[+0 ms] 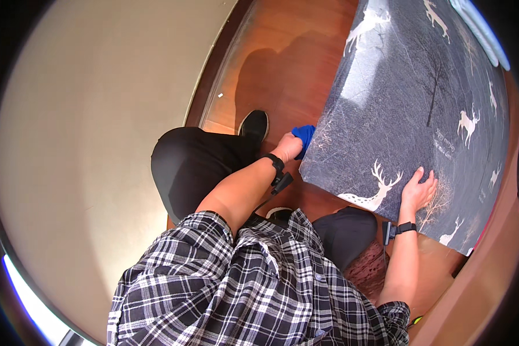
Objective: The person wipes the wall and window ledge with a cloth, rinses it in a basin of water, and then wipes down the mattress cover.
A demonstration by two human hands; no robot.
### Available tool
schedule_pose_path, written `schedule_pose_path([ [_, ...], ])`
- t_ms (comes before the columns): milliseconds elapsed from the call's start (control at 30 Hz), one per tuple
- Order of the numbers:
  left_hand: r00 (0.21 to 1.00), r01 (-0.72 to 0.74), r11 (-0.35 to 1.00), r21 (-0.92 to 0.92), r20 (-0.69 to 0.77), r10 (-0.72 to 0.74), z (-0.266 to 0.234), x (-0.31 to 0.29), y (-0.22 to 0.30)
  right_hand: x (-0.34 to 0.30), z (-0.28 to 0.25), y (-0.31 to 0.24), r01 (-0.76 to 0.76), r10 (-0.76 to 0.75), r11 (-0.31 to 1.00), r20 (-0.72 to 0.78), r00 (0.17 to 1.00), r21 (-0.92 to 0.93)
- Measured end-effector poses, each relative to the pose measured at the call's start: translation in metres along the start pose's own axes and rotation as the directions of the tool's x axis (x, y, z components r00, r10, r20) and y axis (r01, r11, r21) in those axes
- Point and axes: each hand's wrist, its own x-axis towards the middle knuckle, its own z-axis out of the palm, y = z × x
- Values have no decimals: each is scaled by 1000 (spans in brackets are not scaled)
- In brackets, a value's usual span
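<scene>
My left hand is closed round a bunched blue cloth, held low beside the near-left corner of a large flat piece covered in grey fabric. White deer and bare trees are printed on that fabric. My right hand rests on top of the cover near its front edge, fingers outstretched and slightly apart, with nothing held. A black strap with a small device sits on each wrist. What supports the grey piece underneath is hidden.
Reddish-brown floor runs between the grey piece and a beige wall with a dark skirting board. Folded light-blue fabric lies at the far right. A brown panel borders the right side. My knees are bent close by.
</scene>
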Motion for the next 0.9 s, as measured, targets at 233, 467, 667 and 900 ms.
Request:
schedule_pose_path([
  [233,974,223,897,381,-53,-219,-13,-4,-53,3,3,-6,35,-35,999,0,999,14],
  [467,895,446,895,31,1,-446,22,-33,36,4,-2,21,-2,1,999,-27,1000,-33],
  [667,984,1,989,-149,-174,-27,-4,0,70,-2,4,-14,29,-29,1000,-16,999,13],
  [900,939,-218,936,277,-203,278,48,-61,139,-4,-3,-8,2,-2,1000,-34,999,8],
])
